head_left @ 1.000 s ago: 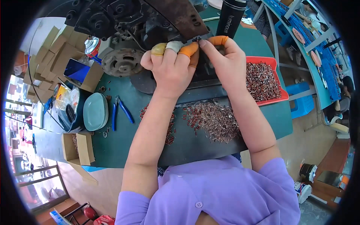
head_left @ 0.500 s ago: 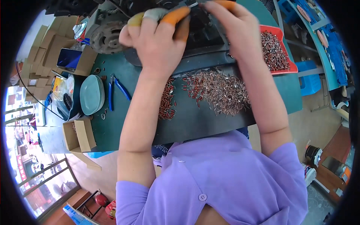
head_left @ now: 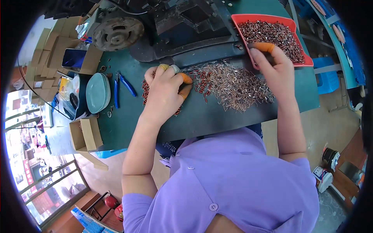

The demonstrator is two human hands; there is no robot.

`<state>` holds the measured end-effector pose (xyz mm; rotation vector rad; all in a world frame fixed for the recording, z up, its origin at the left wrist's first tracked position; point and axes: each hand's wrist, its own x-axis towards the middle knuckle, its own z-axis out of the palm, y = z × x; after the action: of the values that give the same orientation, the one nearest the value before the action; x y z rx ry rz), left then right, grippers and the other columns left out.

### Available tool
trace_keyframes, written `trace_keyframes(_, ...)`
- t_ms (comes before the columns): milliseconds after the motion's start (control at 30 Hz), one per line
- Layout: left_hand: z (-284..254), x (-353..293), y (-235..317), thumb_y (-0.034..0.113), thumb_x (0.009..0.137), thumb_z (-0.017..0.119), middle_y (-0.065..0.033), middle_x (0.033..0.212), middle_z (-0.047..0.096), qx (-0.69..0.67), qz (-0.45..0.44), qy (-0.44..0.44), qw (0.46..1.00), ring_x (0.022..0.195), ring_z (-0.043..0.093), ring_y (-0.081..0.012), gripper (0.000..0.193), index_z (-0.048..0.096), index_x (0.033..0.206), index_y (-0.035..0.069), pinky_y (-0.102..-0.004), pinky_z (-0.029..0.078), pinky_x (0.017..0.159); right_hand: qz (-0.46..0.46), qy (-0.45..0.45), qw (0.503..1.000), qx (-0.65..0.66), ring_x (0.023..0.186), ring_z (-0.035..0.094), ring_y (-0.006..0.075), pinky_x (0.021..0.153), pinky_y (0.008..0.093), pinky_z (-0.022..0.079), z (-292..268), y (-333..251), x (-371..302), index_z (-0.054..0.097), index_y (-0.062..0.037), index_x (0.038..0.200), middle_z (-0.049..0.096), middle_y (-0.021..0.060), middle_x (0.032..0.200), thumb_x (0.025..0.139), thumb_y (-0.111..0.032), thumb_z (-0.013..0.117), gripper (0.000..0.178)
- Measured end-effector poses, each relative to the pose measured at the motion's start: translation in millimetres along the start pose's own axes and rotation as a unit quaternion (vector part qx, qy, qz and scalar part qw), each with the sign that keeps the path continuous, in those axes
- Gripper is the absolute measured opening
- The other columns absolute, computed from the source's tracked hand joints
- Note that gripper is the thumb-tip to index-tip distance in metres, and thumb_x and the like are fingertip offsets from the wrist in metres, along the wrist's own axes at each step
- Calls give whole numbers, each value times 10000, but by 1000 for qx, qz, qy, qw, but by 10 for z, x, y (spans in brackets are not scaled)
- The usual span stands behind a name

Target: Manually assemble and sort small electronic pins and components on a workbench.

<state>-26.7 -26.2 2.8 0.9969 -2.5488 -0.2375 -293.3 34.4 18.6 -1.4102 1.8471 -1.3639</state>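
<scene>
My left hand is bent over a small pile of copper-red metal pieces, its curled fingers down among them. Orange, whitish and yellow finger covers show on it. Whatever lies between its fingertips is hidden. At the left rim of a red tray, my right hand has thumb and orange-covered index finger drawn together; anything held there is too small to make out. Between both hands spreads a larger heap of small grey-brown metal pieces, with redder ones at its left side. Similar small pieces fill the tray.
A dark machine with a round wheel stands at the table's back. Blue-handled pliers, pale green dishes, a dark bin and an opened carton are at left. A blue stool stands beyond the table's right edge.
Both hands have come back from the machine. My left hand has dropped onto the small red pile; my right hand has moved right and down to the tray's rim.
</scene>
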Motion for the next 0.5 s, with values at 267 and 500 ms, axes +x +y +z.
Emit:
trace_keyframes(267,-89,-25,197,83,644,774,-42,844,567,-9,12,26,1000,929,525,-257,204,677,823,94,-403,311,952,20,-173,984,35,674,525,43,610,201,427,282,-155,-352,677,-16,1016,622,-13,807,883,-158,688,195)
trace_keyframes(500,-284,-3,419,148,614,797,-26,918,569,12,57,91,994,988,515,-257,247,689,835,143,-446,312,985,195,-312,894,256,644,506,18,561,185,410,387,-307,-368,660,-35,963,596,-37,749,910,-231,673,203)
